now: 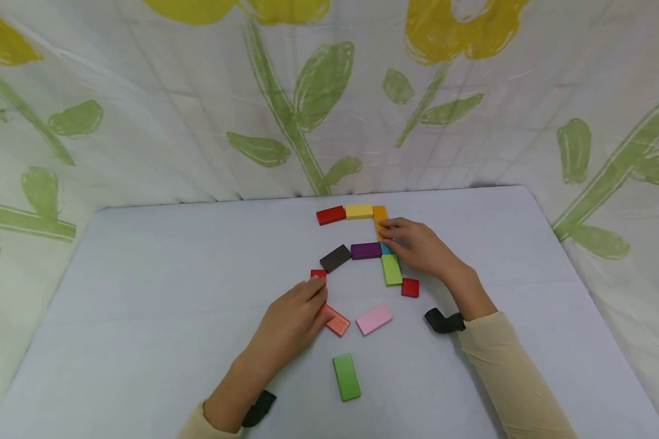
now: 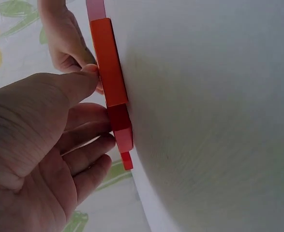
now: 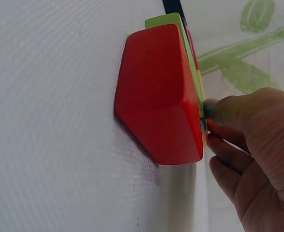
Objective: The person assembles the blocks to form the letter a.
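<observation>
My left hand (image 1: 291, 317) rests its fingertips against a small red block (image 1: 318, 274), its thumb on a coral block (image 1: 337, 321). In the left wrist view, the thumb touches the edge of the orange-red block (image 2: 108, 63) and the loosely bent fingers lie along the red block (image 2: 120, 125). My right hand (image 1: 420, 247) touches an orange block (image 1: 380, 213) with its fingers, while its thumb is by a blue block (image 1: 385, 249), partly covered. Below that sits a lime block (image 1: 392, 270), with a small red square block (image 1: 410, 288) at its corner.
A red block (image 1: 331, 215) and a yellow block (image 1: 359, 211) continue the row from the orange one. Purple (image 1: 365, 250) and dark grey (image 1: 335, 258) blocks lie between the hands. Pink (image 1: 374, 319) and green (image 1: 346, 377) blocks lie nearer on the white table (image 1: 159, 274).
</observation>
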`<action>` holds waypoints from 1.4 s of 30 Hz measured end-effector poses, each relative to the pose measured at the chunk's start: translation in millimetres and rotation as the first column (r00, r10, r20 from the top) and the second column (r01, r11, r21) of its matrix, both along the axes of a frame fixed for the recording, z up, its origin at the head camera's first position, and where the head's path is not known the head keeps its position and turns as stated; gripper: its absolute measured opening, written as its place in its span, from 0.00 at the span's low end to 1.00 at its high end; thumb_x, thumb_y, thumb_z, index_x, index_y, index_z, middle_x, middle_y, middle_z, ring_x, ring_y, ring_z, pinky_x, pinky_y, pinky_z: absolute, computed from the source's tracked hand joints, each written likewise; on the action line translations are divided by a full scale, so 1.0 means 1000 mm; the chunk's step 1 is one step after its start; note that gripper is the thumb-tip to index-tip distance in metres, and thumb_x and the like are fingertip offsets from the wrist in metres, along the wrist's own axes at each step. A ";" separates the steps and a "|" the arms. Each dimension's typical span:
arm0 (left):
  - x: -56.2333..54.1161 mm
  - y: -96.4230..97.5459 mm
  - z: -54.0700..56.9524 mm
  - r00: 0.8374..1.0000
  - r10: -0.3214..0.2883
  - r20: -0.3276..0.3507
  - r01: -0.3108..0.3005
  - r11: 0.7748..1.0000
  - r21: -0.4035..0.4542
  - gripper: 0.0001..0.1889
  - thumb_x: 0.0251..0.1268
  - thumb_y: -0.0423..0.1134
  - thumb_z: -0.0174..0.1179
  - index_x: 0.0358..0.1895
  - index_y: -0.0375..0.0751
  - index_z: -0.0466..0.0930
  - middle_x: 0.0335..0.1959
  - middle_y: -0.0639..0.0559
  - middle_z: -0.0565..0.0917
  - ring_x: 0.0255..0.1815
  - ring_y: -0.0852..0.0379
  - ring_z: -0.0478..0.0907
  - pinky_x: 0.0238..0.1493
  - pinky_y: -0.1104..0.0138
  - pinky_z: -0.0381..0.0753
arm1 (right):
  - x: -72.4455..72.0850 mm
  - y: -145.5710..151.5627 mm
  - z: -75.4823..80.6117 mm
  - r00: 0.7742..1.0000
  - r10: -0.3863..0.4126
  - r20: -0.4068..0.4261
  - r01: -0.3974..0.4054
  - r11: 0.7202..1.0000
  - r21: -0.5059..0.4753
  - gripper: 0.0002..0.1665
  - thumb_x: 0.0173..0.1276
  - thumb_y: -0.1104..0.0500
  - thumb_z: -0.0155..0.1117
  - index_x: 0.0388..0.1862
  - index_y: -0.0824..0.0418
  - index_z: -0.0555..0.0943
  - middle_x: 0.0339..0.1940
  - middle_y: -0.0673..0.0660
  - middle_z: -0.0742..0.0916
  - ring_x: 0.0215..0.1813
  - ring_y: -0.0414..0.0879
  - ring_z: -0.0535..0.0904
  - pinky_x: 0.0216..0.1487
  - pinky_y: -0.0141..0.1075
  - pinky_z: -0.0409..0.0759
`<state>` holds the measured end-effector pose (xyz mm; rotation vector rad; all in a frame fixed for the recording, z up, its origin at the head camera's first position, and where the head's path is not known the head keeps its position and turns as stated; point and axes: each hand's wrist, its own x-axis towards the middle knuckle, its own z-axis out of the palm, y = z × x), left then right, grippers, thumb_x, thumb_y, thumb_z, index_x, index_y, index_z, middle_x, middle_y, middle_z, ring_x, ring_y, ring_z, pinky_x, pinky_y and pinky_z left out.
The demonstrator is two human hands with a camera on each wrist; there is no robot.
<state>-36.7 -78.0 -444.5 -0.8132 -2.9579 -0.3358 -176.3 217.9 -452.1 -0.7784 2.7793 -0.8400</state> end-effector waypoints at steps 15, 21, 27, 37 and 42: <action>-0.002 0.001 0.001 0.997 0.025 0.078 -0.027 1.000 0.015 0.25 0.72 0.47 0.70 0.66 0.37 0.84 0.70 0.45 0.83 0.73 0.50 0.80 0.77 0.57 0.76 | 0.000 -0.002 0.001 0.999 -0.004 -0.031 0.004 1.000 0.028 0.21 0.78 0.63 0.66 0.67 0.65 0.83 0.72 0.63 0.83 0.76 0.62 0.77 0.76 0.58 0.76; -0.004 0.000 0.001 0.994 0.026 0.108 -0.035 0.996 0.082 0.23 0.69 0.46 0.72 0.63 0.38 0.86 0.68 0.45 0.85 0.71 0.50 0.82 0.75 0.56 0.77 | 0.001 -0.004 0.001 1.000 -0.003 -0.009 0.003 0.998 0.055 0.22 0.79 0.62 0.64 0.68 0.65 0.82 0.74 0.63 0.82 0.78 0.61 0.75 0.78 0.57 0.75; -0.004 -0.001 0.001 0.994 0.022 0.111 -0.032 0.996 0.086 0.23 0.69 0.46 0.73 0.63 0.38 0.86 0.68 0.45 0.85 0.72 0.50 0.82 0.75 0.55 0.77 | 0.002 -0.005 0.001 1.000 0.000 -0.019 0.001 0.998 0.059 0.22 0.79 0.63 0.64 0.68 0.65 0.82 0.74 0.63 0.82 0.77 0.61 0.76 0.77 0.57 0.75; -0.004 0.001 0.002 0.993 0.030 0.116 -0.039 0.997 0.074 0.25 0.70 0.46 0.72 0.65 0.37 0.85 0.70 0.45 0.84 0.73 0.49 0.80 0.77 0.55 0.75 | 0.002 -0.005 0.002 1.000 0.007 -0.026 -0.006 0.999 0.054 0.21 0.79 0.64 0.63 0.68 0.66 0.82 0.74 0.63 0.82 0.77 0.62 0.76 0.77 0.58 0.75; -0.003 0.001 0.003 0.993 0.033 0.115 -0.042 0.996 0.075 0.25 0.70 0.46 0.72 0.65 0.37 0.85 0.69 0.45 0.84 0.73 0.49 0.80 0.78 0.55 0.75 | 0.001 -0.006 0.002 1.000 0.001 -0.029 0.001 0.998 0.063 0.22 0.79 0.62 0.64 0.68 0.65 0.82 0.73 0.63 0.82 0.77 0.61 0.76 0.77 0.57 0.76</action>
